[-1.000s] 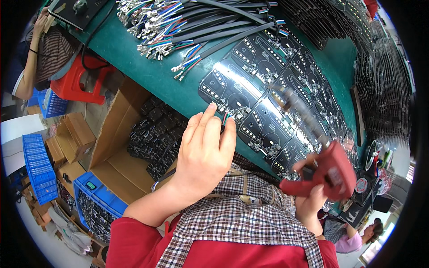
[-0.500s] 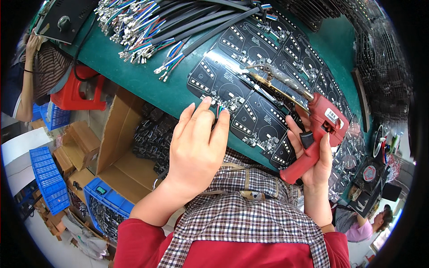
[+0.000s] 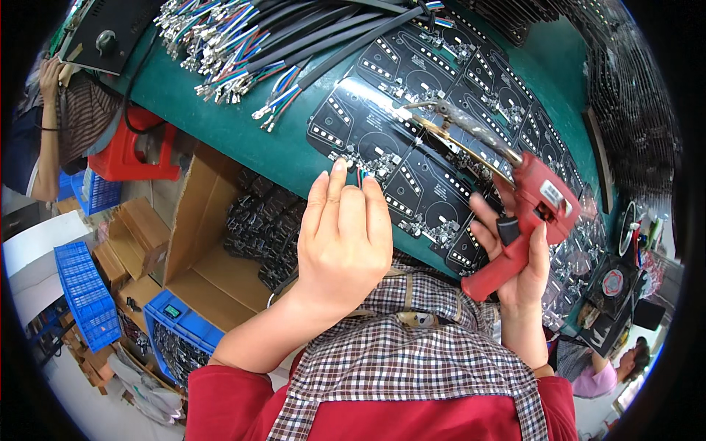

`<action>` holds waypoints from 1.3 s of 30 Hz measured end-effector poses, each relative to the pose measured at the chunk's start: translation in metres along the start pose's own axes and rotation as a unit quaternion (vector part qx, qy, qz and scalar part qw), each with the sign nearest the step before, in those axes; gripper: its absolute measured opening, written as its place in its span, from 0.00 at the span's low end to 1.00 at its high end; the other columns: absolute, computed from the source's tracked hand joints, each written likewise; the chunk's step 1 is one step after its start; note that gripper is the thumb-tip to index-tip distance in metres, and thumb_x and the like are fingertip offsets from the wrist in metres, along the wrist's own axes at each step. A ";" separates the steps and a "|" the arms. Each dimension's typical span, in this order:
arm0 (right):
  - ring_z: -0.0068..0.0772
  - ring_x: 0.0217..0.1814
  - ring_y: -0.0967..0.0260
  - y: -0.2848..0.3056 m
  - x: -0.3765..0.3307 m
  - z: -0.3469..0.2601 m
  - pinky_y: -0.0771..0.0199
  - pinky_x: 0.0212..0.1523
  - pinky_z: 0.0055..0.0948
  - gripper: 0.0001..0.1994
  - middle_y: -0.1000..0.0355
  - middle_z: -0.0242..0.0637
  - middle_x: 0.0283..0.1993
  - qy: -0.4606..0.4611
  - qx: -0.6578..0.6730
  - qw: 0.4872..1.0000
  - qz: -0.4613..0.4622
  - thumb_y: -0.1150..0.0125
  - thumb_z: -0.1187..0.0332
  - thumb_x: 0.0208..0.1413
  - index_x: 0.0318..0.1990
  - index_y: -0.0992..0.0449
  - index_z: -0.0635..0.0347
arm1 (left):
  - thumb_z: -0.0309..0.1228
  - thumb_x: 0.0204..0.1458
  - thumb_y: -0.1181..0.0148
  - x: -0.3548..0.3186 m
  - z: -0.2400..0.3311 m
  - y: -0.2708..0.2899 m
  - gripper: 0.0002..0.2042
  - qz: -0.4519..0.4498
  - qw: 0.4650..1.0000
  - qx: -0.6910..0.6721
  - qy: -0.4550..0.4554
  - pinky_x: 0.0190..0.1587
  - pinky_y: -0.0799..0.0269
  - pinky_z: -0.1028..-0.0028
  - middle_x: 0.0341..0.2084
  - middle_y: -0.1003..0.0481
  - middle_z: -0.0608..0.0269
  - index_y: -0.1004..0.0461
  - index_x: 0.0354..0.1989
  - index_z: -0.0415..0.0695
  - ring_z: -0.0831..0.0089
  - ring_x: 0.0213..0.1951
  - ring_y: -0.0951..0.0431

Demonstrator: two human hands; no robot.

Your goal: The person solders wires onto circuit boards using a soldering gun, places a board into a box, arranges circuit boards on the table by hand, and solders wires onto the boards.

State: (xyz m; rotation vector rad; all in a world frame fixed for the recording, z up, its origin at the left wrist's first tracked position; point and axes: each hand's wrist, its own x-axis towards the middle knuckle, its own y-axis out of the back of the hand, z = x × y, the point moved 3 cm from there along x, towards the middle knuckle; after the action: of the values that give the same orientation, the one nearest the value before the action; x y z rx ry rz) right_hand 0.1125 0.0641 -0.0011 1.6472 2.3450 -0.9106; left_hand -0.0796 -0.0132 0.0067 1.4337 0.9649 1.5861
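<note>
My left hand [image 3: 346, 234] reaches to the near edge of a black circuit board [image 3: 376, 140], back of the hand up. Short coloured wires [image 3: 361, 176] show between its fingertips, held against small parts at the board's edge; the rest of the cable is hidden under the hand. My right hand [image 3: 523, 275] grips a red soldering gun [image 3: 543, 200] by its handle, thumb on the near side and fingers around it, with the black trigger uncovered. The gun's metal tube and tip point left over the boards, above my left fingertips.
Several joined boards [image 3: 448, 184] cover the green table [image 3: 220, 136]. A bundle of black cables [image 3: 316, 48] with stripped coloured ends lies at the far left. A cardboard box [image 3: 213, 275] of dark parts stands below the table's edge, near blue crates [image 3: 87, 294]. Co-workers sit at both sides.
My left hand has shifted slightly right, and its fingers have drawn closer together over the wires. The soldering gun has hardly moved in my right hand.
</note>
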 end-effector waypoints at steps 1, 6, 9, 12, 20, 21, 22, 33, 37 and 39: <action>0.49 0.50 0.30 0.004 -0.005 0.001 0.22 0.43 0.35 0.41 0.43 0.53 0.62 -0.019 -0.008 1.000 -0.016 0.42 0.47 0.52 0.64 0.51 0.65 | 0.19 0.44 0.46 -0.001 -0.001 0.000 0.07 -0.001 1.000 -0.001 0.006 0.46 0.27 0.61 0.23 0.31 0.53 0.27 0.31 0.29 0.54 0.39 0.22; 0.30 0.21 0.32 -0.003 -0.045 -0.004 0.30 0.21 0.25 0.38 0.33 0.47 0.45 -0.009 -0.182 0.981 -0.070 0.37 0.49 0.49 0.58 0.44 0.69 | 0.20 0.44 0.46 0.001 -0.003 0.004 0.07 -0.015 0.999 -0.028 -0.005 0.47 0.28 0.60 0.24 0.31 0.53 0.27 0.32 0.28 0.54 0.40 0.23; 0.27 0.24 0.33 0.001 -0.053 0.000 0.31 0.25 0.23 0.37 0.33 0.43 0.43 -0.025 -0.214 0.975 -0.052 0.37 0.48 0.48 0.57 0.42 0.67 | 0.20 0.44 0.46 0.001 -0.004 0.003 0.08 -0.024 0.999 -0.023 -0.013 0.48 0.28 0.60 0.24 0.31 0.52 0.27 0.32 0.28 0.54 0.41 0.23; 0.39 0.47 0.28 0.024 -0.058 0.008 0.28 0.46 0.33 0.29 0.30 0.44 0.48 -0.054 -0.438 0.892 -0.102 0.34 0.56 0.46 0.53 0.32 0.62 | 0.20 0.44 0.46 0.000 -0.004 0.002 0.08 -0.025 0.999 -0.022 -0.015 0.48 0.29 0.60 0.24 0.31 0.52 0.27 0.33 0.28 0.53 0.41 0.23; 0.45 0.48 0.28 0.032 -0.064 0.017 0.27 0.45 0.35 0.25 0.31 0.47 0.52 -0.008 -0.542 0.836 -0.086 0.33 0.54 0.44 0.47 0.26 0.60 | 0.20 0.43 0.46 0.000 -0.004 0.002 0.09 -0.025 0.999 -0.027 -0.017 0.48 0.29 0.60 0.24 0.31 0.52 0.27 0.33 0.27 0.52 0.41 0.23; 0.45 0.48 0.28 0.035 -0.065 0.020 0.26 0.44 0.34 0.26 0.31 0.47 0.52 0.009 -0.544 0.834 -0.091 0.33 0.54 0.44 0.48 0.27 0.61 | 0.20 0.43 0.46 0.000 -0.004 0.003 0.09 -0.027 0.999 -0.031 -0.017 0.47 0.29 0.60 0.24 0.31 0.52 0.27 0.33 0.27 0.52 0.41 0.23; 0.44 0.47 0.28 0.036 -0.066 0.021 0.26 0.43 0.33 0.26 0.31 0.47 0.52 0.026 -0.545 0.833 -0.097 0.32 0.55 0.44 0.48 0.27 0.61 | 0.20 0.44 0.46 0.000 -0.004 0.003 0.09 -0.030 0.999 -0.035 -0.016 0.47 0.29 0.60 0.24 0.31 0.52 0.27 0.33 0.27 0.53 0.41 0.23; 0.37 0.39 0.25 0.021 -0.062 0.013 0.25 0.36 0.26 0.30 0.30 0.47 0.51 0.065 -0.531 0.838 -0.104 0.30 0.67 0.40 0.54 0.33 0.64 | 0.20 0.44 0.46 0.000 -0.002 0.001 0.09 -0.033 0.999 -0.015 -0.022 0.48 0.29 0.61 0.24 0.31 0.52 0.27 0.33 0.28 0.53 0.42 0.23; 0.33 0.29 0.28 -0.005 -0.076 -0.025 0.26 0.29 0.27 0.39 0.29 0.46 0.49 -0.005 -0.136 0.989 0.059 0.29 0.69 0.39 0.61 0.42 0.59 | 0.20 0.44 0.46 0.001 -0.004 0.001 0.08 -0.043 0.999 -0.007 -0.024 0.49 0.30 0.61 0.24 0.32 0.53 0.27 0.33 0.29 0.53 0.42 0.24; 0.31 0.23 0.31 0.001 -0.085 -0.050 0.28 0.23 0.27 0.45 0.29 0.47 0.46 -0.014 -0.136 0.985 0.105 0.26 0.68 0.35 0.63 0.46 0.58 | 0.20 0.44 0.45 -0.001 -0.005 0.006 0.08 -0.045 0.999 -0.009 -0.019 0.49 0.30 0.61 0.24 0.32 0.53 0.27 0.33 0.29 0.53 0.42 0.24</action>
State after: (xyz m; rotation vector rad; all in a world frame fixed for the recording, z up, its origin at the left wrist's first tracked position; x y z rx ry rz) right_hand 0.1585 0.0224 0.0758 1.7123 2.1134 -0.5433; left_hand -0.0845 -0.0167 0.0113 1.3835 0.9770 1.4935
